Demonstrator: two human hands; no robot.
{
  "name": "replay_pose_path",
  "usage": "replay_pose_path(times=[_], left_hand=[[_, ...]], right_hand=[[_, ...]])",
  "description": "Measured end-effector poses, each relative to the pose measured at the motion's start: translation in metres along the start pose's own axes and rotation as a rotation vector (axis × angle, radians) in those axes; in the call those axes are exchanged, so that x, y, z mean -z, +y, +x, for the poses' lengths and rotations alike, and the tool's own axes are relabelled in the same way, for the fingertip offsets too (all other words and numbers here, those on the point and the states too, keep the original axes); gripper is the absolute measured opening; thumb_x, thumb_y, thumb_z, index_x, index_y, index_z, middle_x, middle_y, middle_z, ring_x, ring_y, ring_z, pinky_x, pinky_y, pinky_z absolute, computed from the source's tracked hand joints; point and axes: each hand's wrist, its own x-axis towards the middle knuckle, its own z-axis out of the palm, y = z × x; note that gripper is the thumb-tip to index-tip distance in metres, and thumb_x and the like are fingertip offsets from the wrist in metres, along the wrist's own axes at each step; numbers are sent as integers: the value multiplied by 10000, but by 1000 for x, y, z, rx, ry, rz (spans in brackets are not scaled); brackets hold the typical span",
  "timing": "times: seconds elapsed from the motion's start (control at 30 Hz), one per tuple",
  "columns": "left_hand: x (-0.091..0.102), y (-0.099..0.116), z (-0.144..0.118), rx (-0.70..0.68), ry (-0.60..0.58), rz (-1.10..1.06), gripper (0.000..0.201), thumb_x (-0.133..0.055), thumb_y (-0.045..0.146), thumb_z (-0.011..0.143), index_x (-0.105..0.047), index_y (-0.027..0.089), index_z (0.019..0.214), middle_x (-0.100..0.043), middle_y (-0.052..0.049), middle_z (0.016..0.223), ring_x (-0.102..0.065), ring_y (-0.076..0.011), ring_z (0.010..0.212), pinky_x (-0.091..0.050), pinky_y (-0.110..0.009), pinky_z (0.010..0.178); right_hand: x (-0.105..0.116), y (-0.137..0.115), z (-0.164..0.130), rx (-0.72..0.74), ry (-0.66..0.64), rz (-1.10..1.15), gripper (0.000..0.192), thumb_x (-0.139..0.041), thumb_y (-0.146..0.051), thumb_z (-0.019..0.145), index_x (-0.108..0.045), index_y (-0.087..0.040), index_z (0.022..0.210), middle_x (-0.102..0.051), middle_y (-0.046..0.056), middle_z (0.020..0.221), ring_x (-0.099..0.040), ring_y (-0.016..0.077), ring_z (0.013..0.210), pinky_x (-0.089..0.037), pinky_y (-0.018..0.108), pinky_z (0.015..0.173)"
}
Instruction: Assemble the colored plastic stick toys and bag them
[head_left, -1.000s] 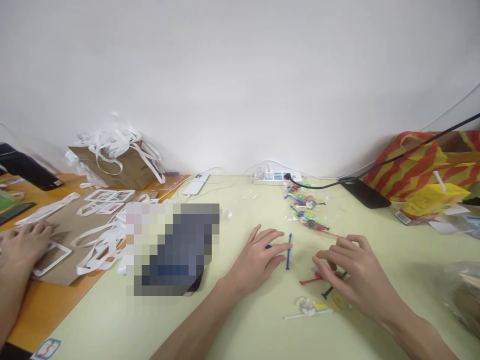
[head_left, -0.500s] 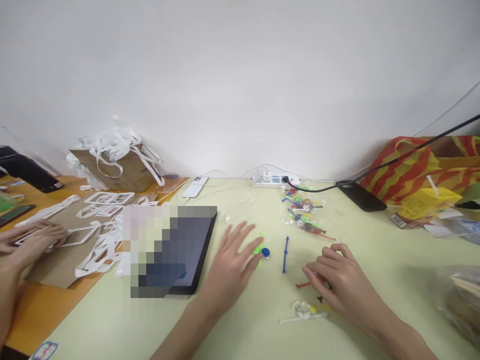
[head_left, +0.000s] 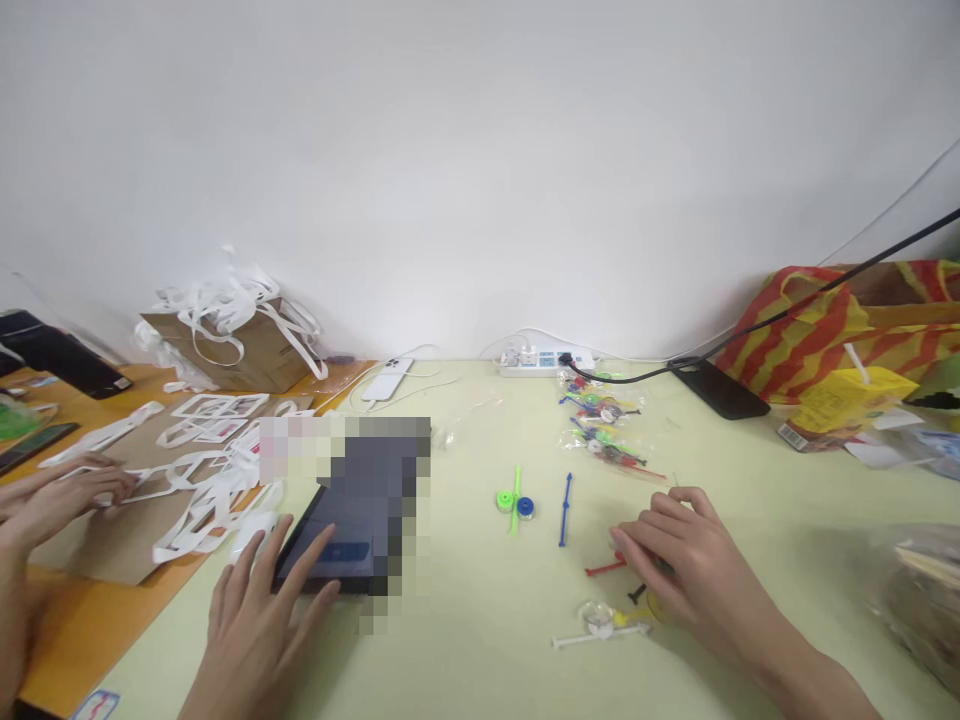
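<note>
My left hand (head_left: 259,625) has its fingers spread over the near edge of a dark tablet (head_left: 352,510), partly pixelated; whether the fingertips touch it I cannot tell. My right hand (head_left: 686,560) is curled low over the table at the right, its grasp hidden. Partly under it lie a red stick (head_left: 604,569) and a small black piece (head_left: 636,594). Just left of its wrist are a clear round piece (head_left: 598,618), a yellow piece (head_left: 631,617) and a white stick (head_left: 577,640). Between the hands lie a green stick (head_left: 517,485) with a green wheel (head_left: 505,501) and a blue wheel (head_left: 526,509), plus a blue stick (head_left: 565,510).
Small bags of coloured parts (head_left: 607,440) lie near a power strip (head_left: 544,362). A yellow drink carton (head_left: 844,405) and a striped bag (head_left: 855,320) stand right. At far left, another person's hands (head_left: 71,500) handle white straps (head_left: 202,500) beside a cardboard box (head_left: 232,345).
My left hand has moved left and nearer, from beside the green stick to the tablet, uncovering the green wheel. My right hand stays nearly in place.
</note>
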Motion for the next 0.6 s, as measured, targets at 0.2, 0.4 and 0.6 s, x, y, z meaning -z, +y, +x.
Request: replay_pose_path(times=[0.2, 0.4, 0.6], left_hand=[[5, 45, 18, 67, 41, -66, 642, -450, 591, 913, -463, 288, 1478, -268, -93, 1635, -183, -417, 1517, -239, -640, 1185], [0, 50, 21, 338, -85, 12, 896, -475, 710, 837, -292, 235, 1575, -171, -165, 1656, -170, -510, 1492, -249, -725, 1110], [-10, 38, 13, 340, -84, -26, 1048, -554, 709, 791, -106, 237, 1613, -99, -184, 1669, -201, -488, 1487, -316, -703, 1079]], right_hand=[[-2, 2, -3, 27, 1, -44, 286, -556, -262, 986, -570, -231, 701, -641, -11, 644, -473, 167, 629, -325, 409, 819], [-2, -1, -4, 45, -16, -65, 282, -532, -270, 1004, -581, -231, 729, -647, -11, 656, -476, 164, 633, -327, 425, 848], [-2, -7, -3, 64, -30, -56, 275, -538, -259, 998, -552, -224, 725, -608, -13, 638, -464, 164, 647, -319, 416, 854]])
